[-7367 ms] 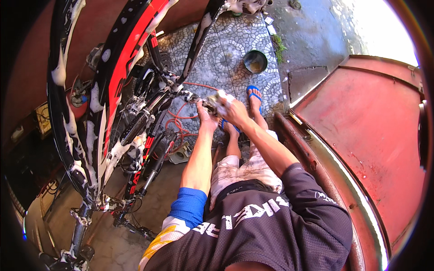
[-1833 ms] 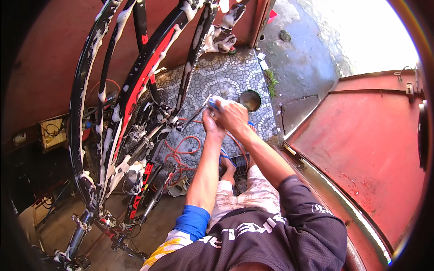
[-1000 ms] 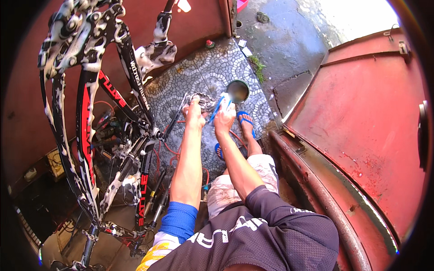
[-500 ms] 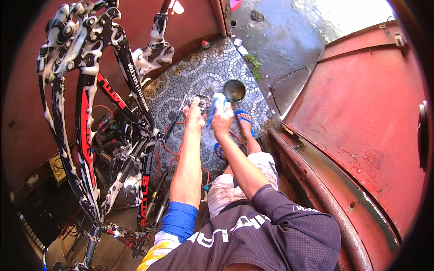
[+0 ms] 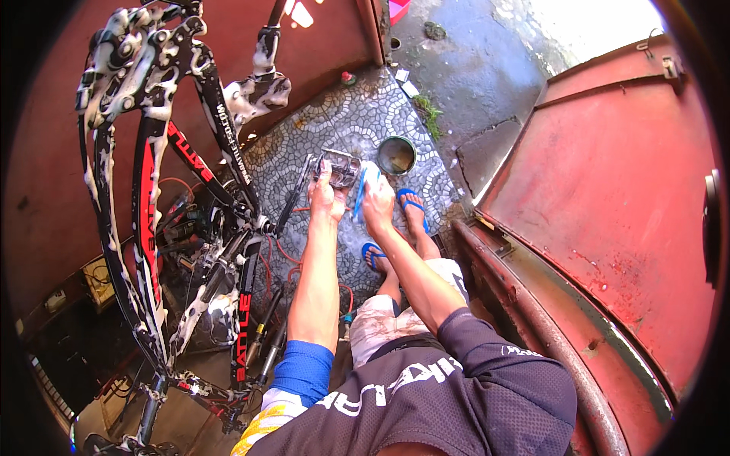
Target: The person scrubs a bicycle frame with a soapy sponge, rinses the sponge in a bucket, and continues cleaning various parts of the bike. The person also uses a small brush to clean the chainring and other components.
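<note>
A bike frame (image 5: 146, 205) in black and red, streaked with white foam, stands upright on my left. From its lower end a black crank arm (image 5: 295, 194) reaches out to a dark flat pedal (image 5: 341, 168) with open cutouts and some suds on it. My left hand (image 5: 325, 201) grips this pedal, thumb lying over its near side. Just to the right, my right hand (image 5: 378, 202) is closed around a blue brush (image 5: 359, 199) with white foam on it. A narrow gap shows between brush and pedal.
A round dark tub (image 5: 396, 155) with murky liquid stands beyond my right hand on the patterned tiles (image 5: 319, 121). Red hoses (image 5: 285, 254) run across the floor near the frame. Red metal panels (image 5: 608, 205) and a rusty pipe (image 5: 547, 338) border the right side.
My right hand and the brush have shifted slightly away from the pedal. The pedal now shows its flat face more plainly. My left hand keeps its hold.
</note>
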`<state>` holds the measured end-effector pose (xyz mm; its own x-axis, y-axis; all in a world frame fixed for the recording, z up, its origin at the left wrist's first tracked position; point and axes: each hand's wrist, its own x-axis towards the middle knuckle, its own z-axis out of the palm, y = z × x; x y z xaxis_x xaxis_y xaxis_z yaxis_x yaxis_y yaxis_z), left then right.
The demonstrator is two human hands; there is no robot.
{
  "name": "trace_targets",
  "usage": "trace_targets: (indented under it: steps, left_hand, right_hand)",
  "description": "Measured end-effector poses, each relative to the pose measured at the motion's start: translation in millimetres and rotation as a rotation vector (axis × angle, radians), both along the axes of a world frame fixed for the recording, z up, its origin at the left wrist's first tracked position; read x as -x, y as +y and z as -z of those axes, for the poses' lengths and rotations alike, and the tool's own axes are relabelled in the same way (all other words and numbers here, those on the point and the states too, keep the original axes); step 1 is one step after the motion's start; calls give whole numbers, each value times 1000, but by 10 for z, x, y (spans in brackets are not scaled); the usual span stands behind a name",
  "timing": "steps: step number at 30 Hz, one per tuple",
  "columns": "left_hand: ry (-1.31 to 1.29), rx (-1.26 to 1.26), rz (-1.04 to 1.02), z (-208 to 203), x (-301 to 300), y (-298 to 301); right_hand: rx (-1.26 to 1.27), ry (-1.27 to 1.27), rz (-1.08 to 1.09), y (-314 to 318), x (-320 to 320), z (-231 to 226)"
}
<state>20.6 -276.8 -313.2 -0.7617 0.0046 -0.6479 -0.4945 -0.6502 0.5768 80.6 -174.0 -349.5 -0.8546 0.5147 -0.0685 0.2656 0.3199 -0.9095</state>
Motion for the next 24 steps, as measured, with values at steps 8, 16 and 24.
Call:
trace_targets:
  steps: [8, 16, 24]
  left_hand:
    - [-29, -154, -55, 157, -10, -18]
    - [-45, -289, -26, 380, -42, -70]
    - [34, -323, -17, 173, -86, 46]
  right_hand:
    - [-459, -118, -550, 583, 371, -948]
    - [-581, -89, -683, 322, 407, -1072]
    - [-614, -132, -755, 309, 629, -1061]
